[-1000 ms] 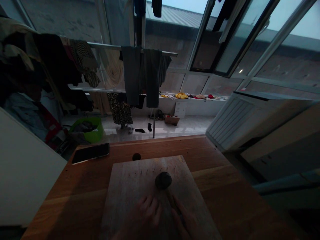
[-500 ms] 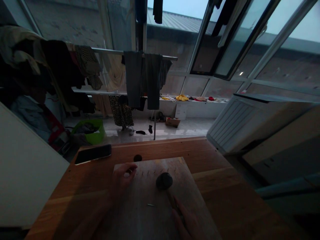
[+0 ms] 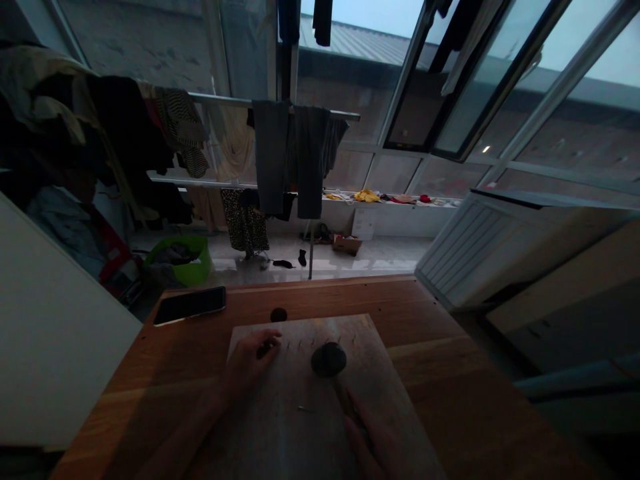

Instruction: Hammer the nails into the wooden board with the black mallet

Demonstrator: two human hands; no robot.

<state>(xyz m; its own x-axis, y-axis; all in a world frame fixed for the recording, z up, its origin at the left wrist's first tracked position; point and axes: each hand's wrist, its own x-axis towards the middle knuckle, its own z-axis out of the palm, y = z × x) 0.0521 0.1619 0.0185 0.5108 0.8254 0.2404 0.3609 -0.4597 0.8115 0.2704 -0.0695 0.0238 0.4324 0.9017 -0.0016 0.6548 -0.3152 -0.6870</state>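
My right hand (image 3: 367, 433) is wrapped round the handle of a mallet (image 3: 329, 360) with a dark, round head. The mallet head is over a flat wooden board (image 3: 270, 427), close to a row of several thin upright nails (image 3: 313, 342) along the board's far side. At the left end of that row, my left hand (image 3: 250, 360) has its thumb and fingers curled together in a pinch. Whatever is between the fingertips is too dim and small to make out. One loose nail (image 3: 305, 409) lies on the board between my hands.
The board rests on a brown wooden table (image 3: 450, 373). A phone (image 3: 191, 305) lies at the table's far left, and a dark round spot (image 3: 279, 315) shows just beyond the board. Past the table are a green tub (image 3: 193, 263), hanging clothes and a white cabinet (image 3: 465, 247).
My left hand's fingertips have shifted slightly right along the board, to the left end of the nail row. The mallet stays nearly in place. The whole view has shifted a little.
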